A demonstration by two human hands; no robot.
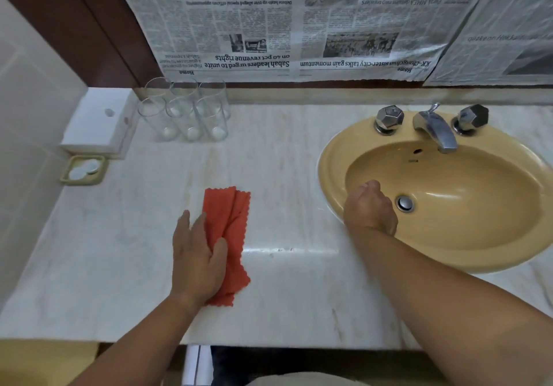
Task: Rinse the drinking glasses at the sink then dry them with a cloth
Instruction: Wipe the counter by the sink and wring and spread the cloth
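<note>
Left hand [199, 254] lies flat, fingers straight, on the folded red zigzag-edged cloth [232, 221]. Right hand [369, 207] drapes over the rim of the oval mustard ceramic sink [449, 254], fingers hidden, so I can't tell its grip. On the pale marble surface [284, 296], clear drinking glasses [185, 110] cluster back-left, below the newspaper-covered wall [299, 20].

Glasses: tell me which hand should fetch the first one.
Left, probably. The left hand lies on the red cloth, nearer the glasses; the right hand rests at the rim of the sink, farther off.
</note>
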